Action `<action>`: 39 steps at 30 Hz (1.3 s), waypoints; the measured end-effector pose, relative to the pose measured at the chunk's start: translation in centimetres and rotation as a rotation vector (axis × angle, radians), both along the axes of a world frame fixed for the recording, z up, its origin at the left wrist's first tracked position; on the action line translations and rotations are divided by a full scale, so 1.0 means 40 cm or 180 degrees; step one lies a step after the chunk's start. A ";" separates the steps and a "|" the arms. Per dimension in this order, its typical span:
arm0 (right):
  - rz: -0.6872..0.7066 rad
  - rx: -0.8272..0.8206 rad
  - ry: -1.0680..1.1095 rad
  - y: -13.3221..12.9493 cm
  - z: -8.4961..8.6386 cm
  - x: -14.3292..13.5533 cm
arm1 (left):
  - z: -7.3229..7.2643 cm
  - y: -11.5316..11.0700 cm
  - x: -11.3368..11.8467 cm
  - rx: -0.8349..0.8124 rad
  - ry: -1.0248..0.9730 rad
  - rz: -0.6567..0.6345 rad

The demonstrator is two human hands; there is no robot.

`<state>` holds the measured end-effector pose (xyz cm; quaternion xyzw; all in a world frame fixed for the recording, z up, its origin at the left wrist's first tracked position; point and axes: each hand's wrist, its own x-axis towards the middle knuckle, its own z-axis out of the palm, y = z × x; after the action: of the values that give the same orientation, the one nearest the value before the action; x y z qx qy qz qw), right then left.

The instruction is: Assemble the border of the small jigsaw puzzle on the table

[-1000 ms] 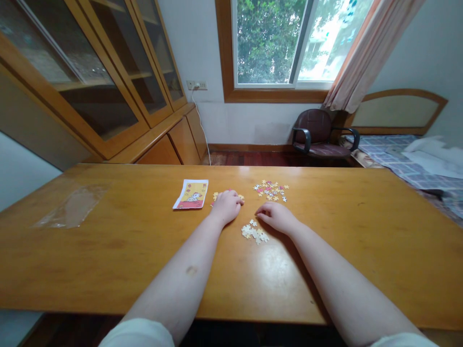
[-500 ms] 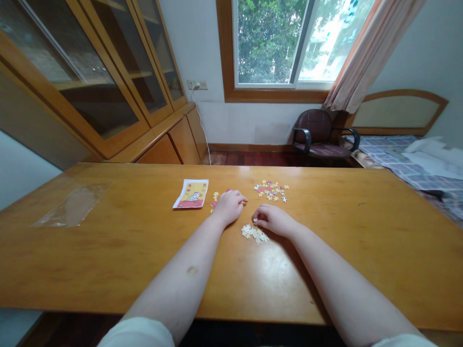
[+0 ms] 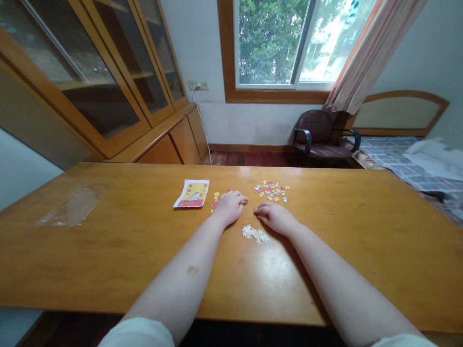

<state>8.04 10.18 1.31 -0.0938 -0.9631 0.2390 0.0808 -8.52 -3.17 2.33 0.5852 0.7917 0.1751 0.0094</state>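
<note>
Reddish puzzle piece point(image 3: 255, 209) pinched in my right hand point(image 3: 278, 218), pale pieces point(image 3: 255, 233) just toward the desk's point(image 3: 90, 270) near edge; my left hand's point(image 3: 229, 207) grip I cannot tell.

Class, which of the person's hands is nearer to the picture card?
The left hand is nearer, just right of the picture card, with puzzle pieces between. The right hand is farther right, past the left.

both forearms reach forward, converging; left hand point(image 3: 231, 206) palm down, right hand point(image 3: 274, 215) with fingers curled.
</note>
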 end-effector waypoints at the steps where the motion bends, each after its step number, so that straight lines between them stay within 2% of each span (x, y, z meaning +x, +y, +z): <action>1: 0.0033 -0.0043 0.0025 0.001 0.001 0.001 | 0.003 -0.001 0.003 -0.0038 -0.0003 -0.0149; 4: -0.0181 -0.0098 0.0043 0.012 0.014 0.010 | 0.010 -0.004 0.010 -0.0198 0.0001 -0.0555; 6: -0.0209 -0.0213 -0.0004 0.018 0.027 0.017 | 0.009 -0.004 0.010 -0.0244 0.0018 -0.0594; 11: 0.0507 -0.0772 -0.0190 0.008 0.053 0.029 | 0.002 0.000 -0.005 -0.0210 0.0047 -0.0150; 13: 0.0654 -0.0877 -0.0300 0.002 0.054 0.031 | 0.003 0.000 -0.010 -0.0216 0.0080 0.0087; 17: 0.0598 -0.0698 -0.0427 0.009 0.045 0.033 | 0.009 -0.001 -0.010 -0.0248 0.0147 0.0364; 22: 0.0253 -0.0234 -0.0390 0.021 0.033 0.029 | 0.009 0.001 -0.008 -0.0196 0.0099 0.0420; 27: 0.0154 -0.0062 -0.0233 0.017 0.031 0.024 | 0.003 0.002 -0.008 -0.0079 0.0025 0.0141; 31: 0.0079 -0.0034 -0.0244 0.022 0.035 0.024 | 0.010 -0.003 0.002 -0.0060 -0.0005 -0.0404; 35: -0.0022 -0.0140 -0.0211 0.025 0.046 0.030 | 0.020 -0.006 0.014 -0.0256 -0.0019 -0.0872; 37: 0.0033 -0.0380 -0.0293 0.024 0.055 0.036 | 0.020 -0.005 0.015 -0.0319 -0.0017 -0.0841; 39: 0.0231 -0.0723 -0.0498 0.021 0.062 0.042 | 0.016 -0.003 0.011 -0.0301 0.0007 -0.0643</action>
<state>9.73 11.02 3.79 -0.0858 -0.9359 0.3413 -0.0143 -8.10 -3.30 2.97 0.6611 0.7361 0.1351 0.0537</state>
